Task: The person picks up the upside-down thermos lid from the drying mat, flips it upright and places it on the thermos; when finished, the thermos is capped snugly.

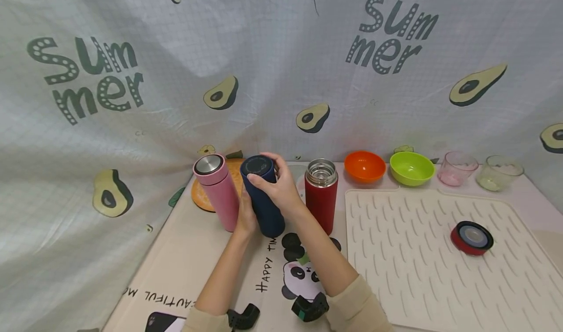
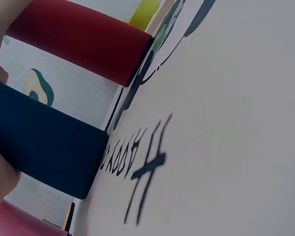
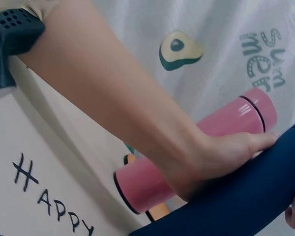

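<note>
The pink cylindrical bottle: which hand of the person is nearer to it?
Left. The left hand is between the pink cylindrical bottle and the dark blue cylindrical bottle; the right hand is farther, at the blue bottle's upper right side.

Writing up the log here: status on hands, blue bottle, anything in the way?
Left hand holding blue bottle mid-body, right hand gripping it higher. Bottle capped. Pink bottle and red bottle flank it, not evidently blocking.
</note>
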Motion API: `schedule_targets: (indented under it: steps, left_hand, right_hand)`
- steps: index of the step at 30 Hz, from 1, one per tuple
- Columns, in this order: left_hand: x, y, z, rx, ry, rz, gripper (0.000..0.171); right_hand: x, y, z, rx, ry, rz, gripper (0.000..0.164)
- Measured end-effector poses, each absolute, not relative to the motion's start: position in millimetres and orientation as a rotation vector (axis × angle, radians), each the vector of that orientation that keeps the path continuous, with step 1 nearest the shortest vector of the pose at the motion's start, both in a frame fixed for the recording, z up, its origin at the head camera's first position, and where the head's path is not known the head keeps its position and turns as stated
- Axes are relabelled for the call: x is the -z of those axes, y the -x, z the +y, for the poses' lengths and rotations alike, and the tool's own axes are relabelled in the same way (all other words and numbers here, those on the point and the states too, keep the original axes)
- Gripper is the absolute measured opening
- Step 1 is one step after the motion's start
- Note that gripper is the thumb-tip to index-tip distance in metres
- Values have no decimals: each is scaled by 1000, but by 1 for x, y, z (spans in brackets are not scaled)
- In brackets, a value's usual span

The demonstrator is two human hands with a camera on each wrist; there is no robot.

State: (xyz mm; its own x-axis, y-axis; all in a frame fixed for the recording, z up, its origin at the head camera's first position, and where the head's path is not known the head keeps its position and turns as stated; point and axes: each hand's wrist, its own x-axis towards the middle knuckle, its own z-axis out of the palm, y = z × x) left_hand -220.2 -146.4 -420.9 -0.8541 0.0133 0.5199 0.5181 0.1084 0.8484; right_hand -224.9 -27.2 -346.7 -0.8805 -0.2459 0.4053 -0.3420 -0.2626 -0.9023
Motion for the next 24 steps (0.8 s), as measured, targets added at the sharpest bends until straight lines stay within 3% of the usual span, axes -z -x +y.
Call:
schedule_targets:
  steps: [11, 18, 24]
  left_hand:
    - [420, 216, -146, 1824, 514, -2030, 86]
    - [387, 198, -141, 1860, 533, -2092, 67]
    - [382, 200, -146, 1812, 493, -2134, 60]
  right_hand:
    - [351, 223, -32, -2343, -651, -1892, 56]
    - [352, 224, -35, -2248, -541, -1829, 52]
    - [352, 226, -37, -2173, -535, -1818, 55]
